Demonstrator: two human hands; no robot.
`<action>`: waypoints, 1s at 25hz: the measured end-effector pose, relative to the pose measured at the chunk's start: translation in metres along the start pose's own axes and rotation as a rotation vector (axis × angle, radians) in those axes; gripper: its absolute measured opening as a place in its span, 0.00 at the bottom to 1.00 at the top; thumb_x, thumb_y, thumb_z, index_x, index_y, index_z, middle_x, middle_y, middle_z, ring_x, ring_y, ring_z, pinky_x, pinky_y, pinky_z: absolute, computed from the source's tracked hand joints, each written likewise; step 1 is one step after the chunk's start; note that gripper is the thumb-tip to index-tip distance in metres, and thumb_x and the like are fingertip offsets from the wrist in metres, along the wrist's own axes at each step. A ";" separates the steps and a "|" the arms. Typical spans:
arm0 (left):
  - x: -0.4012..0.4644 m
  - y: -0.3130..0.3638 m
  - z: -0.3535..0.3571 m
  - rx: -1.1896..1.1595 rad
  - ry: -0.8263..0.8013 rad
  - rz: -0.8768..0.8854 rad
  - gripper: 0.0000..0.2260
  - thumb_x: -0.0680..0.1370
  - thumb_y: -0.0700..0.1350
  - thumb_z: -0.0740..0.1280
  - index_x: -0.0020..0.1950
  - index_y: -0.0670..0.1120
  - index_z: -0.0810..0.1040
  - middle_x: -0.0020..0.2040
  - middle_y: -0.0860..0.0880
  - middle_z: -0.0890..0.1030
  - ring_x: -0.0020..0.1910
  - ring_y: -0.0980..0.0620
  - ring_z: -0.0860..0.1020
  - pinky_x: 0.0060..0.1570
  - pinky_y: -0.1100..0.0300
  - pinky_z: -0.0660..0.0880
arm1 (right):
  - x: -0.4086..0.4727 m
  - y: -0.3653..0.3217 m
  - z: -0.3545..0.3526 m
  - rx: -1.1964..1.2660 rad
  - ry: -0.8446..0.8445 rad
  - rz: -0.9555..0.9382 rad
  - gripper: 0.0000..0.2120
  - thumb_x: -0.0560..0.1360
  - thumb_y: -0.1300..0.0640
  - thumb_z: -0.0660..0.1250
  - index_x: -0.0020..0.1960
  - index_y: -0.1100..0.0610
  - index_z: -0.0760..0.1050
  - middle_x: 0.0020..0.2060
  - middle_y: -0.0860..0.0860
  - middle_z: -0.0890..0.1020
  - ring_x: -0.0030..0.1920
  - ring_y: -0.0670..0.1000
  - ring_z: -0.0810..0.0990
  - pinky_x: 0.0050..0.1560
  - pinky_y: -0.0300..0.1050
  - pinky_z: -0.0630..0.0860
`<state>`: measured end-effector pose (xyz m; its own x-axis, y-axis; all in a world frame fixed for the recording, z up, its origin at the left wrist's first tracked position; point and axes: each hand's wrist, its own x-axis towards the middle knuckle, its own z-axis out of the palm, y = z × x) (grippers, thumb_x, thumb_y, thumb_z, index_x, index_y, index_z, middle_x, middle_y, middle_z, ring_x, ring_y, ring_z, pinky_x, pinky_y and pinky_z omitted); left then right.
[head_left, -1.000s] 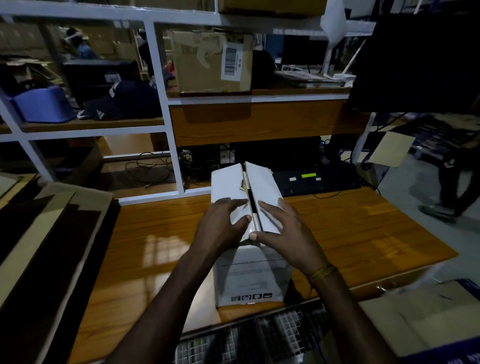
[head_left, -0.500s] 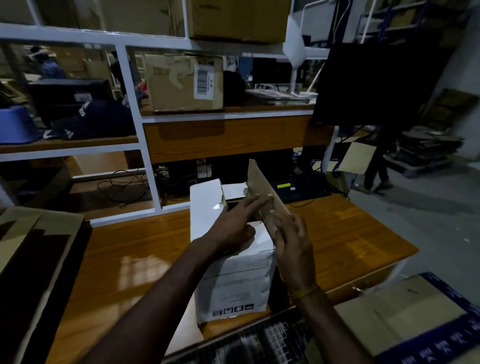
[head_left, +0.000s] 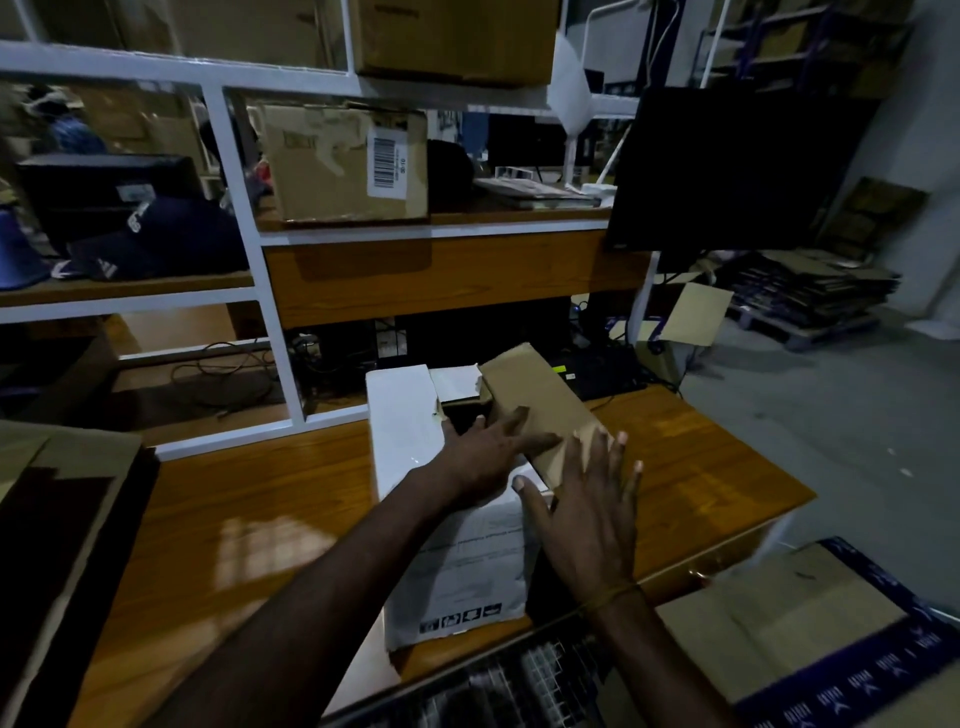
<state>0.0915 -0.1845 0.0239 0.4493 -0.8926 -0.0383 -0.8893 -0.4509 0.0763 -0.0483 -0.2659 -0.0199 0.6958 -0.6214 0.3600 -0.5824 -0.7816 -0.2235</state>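
Left hand (head_left: 483, 457) lies with straight fingers across the opened right flap (head_left: 530, 389) of the white box (head_left: 400, 426). Right hand (head_left: 592, 525), fingers spread, presses the flap's near end. Box stands on the wooden bench (head_left: 234, 519).

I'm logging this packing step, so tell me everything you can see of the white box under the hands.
The white box stands upright on the wooden desk. It looks like cardboard, white outside and brown inside, with grey print and a row of small symbols low on its near side. Its top is partly open: the brown right flap is tilted outward, a dark gap showing. The left hand and right hand touch that flap with straight fingers.
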 end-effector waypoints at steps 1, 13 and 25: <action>0.001 0.001 0.001 0.006 -0.009 0.003 0.27 0.83 0.45 0.57 0.74 0.71 0.52 0.81 0.55 0.46 0.77 0.33 0.51 0.63 0.20 0.49 | 0.001 0.003 -0.001 0.037 -0.082 0.033 0.48 0.71 0.23 0.39 0.80 0.55 0.51 0.79 0.59 0.49 0.79 0.58 0.39 0.77 0.60 0.39; -0.007 -0.003 0.014 -0.094 0.138 -0.003 0.20 0.82 0.43 0.55 0.67 0.65 0.68 0.76 0.58 0.61 0.76 0.40 0.58 0.62 0.24 0.55 | 0.018 0.004 -0.004 0.362 -0.201 0.080 0.19 0.79 0.42 0.58 0.45 0.54 0.79 0.35 0.53 0.79 0.36 0.55 0.75 0.33 0.45 0.65; -0.008 -0.002 0.018 -0.155 0.247 0.016 0.20 0.80 0.40 0.58 0.64 0.62 0.74 0.72 0.56 0.69 0.68 0.49 0.71 0.60 0.44 0.60 | 0.013 0.003 -0.001 0.403 -0.152 0.008 0.19 0.81 0.44 0.57 0.40 0.52 0.77 0.30 0.50 0.76 0.30 0.51 0.72 0.30 0.47 0.66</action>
<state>0.0885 -0.1763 0.0059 0.4594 -0.8638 0.2067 -0.8814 -0.4145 0.2267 -0.0416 -0.2764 -0.0148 0.7637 -0.6048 0.2257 -0.3983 -0.7166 -0.5726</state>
